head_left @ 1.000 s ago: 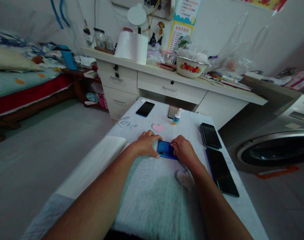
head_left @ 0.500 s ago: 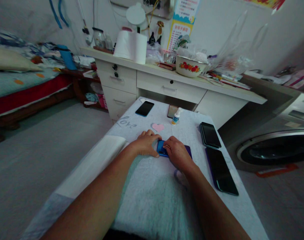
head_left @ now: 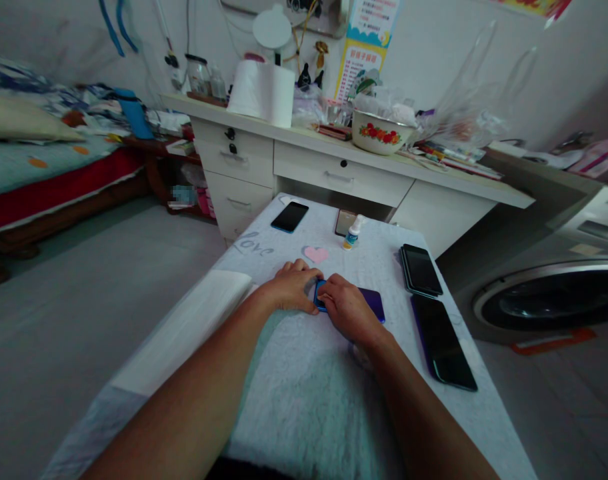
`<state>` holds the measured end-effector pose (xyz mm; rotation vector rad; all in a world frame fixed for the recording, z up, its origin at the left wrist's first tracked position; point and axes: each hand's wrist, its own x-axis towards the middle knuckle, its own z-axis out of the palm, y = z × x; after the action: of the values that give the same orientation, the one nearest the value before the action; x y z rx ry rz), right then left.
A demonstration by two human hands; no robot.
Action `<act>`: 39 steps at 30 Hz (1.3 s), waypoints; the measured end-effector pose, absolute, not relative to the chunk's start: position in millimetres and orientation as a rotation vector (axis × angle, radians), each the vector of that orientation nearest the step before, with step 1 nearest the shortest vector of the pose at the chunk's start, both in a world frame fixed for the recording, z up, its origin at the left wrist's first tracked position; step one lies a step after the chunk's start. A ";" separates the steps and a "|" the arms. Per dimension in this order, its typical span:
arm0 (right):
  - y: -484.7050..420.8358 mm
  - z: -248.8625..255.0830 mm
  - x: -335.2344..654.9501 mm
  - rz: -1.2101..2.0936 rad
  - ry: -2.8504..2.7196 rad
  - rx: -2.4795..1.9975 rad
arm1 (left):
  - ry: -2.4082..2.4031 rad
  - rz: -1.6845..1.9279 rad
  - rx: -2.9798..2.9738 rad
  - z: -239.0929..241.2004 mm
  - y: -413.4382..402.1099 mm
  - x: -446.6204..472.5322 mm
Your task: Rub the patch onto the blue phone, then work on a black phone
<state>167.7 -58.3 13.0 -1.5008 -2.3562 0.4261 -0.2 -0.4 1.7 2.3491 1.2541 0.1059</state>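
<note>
A blue-purple smartphone (head_left: 372,303) lies on the cloth-covered table (head_left: 304,387), back side up. My left hand (head_left: 295,287) holds its left end, thumb on the near edge and fingers on the far one. Over the left part of the phone's back, my right hand (head_left: 348,305) is closed with its fingertips pressed down; whatever they pinch is too small to make out. It hides the middle of the phone. Beyond the hands stands a small white spray bottle (head_left: 353,233) with a blue and yellow label, beside a phone with a gold-toned face (head_left: 344,222).
A dark-screened phone (head_left: 290,217) lies at the far left of the table. Stacked phones (head_left: 421,268) and large black-screened devices (head_left: 444,343) line the right edge. A folded white cloth (head_left: 194,327) lies at left. Behind stands a white desk (head_left: 334,167); at right, a washing machine (head_left: 559,280).
My right hand has slid left along the phone's back, closer to my left hand, uncovering more of the phone's right end. My left hand stays in place.
</note>
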 end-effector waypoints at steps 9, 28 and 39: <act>-58.9 14.4 180.3 0.434 -2.395 -1.467 | 1.262 0.101 2.343 4.9 -1.8 -0.3; -56.2 10.7 180.1 0.391 -2.369 -1.463 | 1.275 0.070 2.337 6.9 -2.6 0.3; -55.4 9.6 173.7 0.399 -2.358 -1.492 | 1.270 0.126 2.339 1.2 -0.3 0.3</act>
<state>173.7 -55.4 9.6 -1.4924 -2.3576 0.3989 0.3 -0.3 1.2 2.3390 1.2698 0.1262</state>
